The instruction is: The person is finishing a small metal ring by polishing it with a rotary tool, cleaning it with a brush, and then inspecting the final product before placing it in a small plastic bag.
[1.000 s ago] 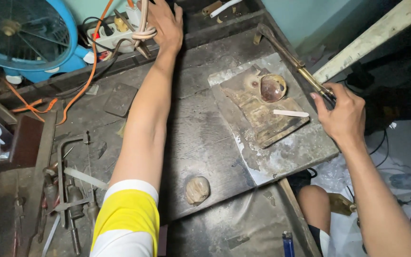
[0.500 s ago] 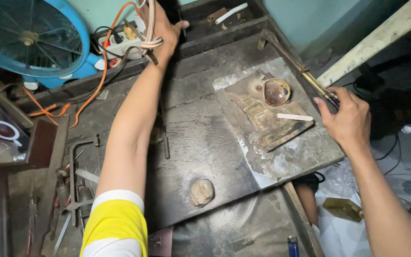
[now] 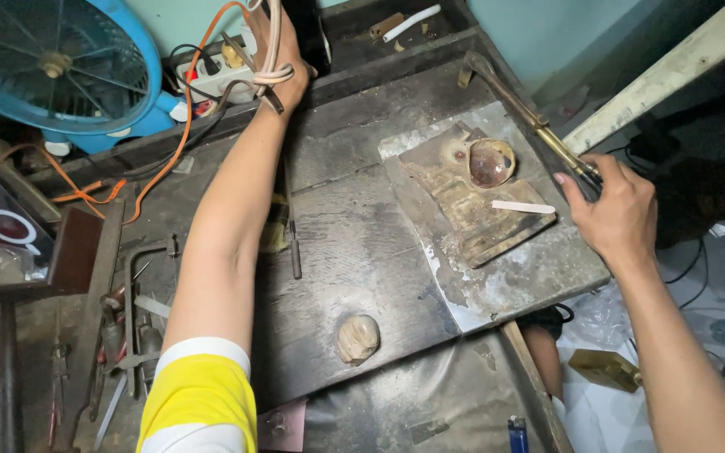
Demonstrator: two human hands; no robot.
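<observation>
Fingers [image 3: 585, 180] of right hand [image 3: 614, 214] grip brass torch [image 3: 530, 117]; left hand [image 3: 279, 54] holds cord [image 3: 272, 50].

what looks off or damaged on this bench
The metal plate under the work is scorched and blotched, and it overhangs the bench edge at an angle. An orange cable tangles with others by the power strip, where the left hand grips a pale cord. The right hand holds a brass torch.
</observation>
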